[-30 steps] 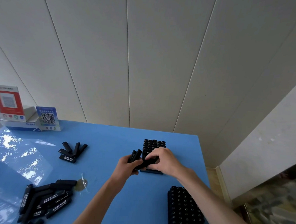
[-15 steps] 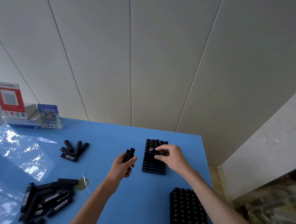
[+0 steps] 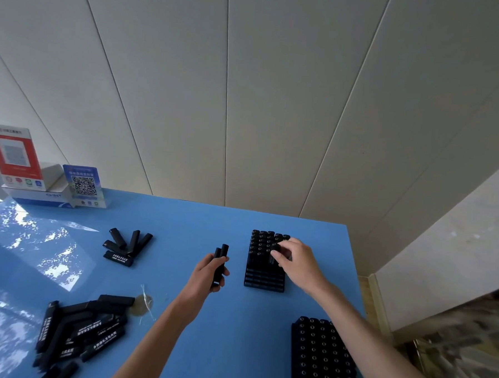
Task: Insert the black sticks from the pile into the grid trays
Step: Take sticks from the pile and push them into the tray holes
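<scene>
Two black sticks (image 3: 220, 262) gripped upright in our left hand (image 3: 209, 276), just left of the far grid tray (image 3: 264, 276). Right hand (image 3: 296, 263) pinches one stick (image 3: 275, 248) over that tray. Main pile (image 3: 81, 333) sits well left on the surface (image 3: 234, 347).

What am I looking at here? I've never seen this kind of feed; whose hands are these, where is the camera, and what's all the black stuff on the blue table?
There is no machine: a person works bare-handed, and the single camera sits on their head, looking forward and down.

The left hand grips a few black sticks upright above the blue table. The right hand pinches one stick over the far grid tray, whose cells look largely filled. A second grid tray lies nearer, at the table's right edge.

At lower left lies the main pile of sticks; a smaller cluster lies further back. In the far left corner stand two QR-code signs by a white box.
</scene>
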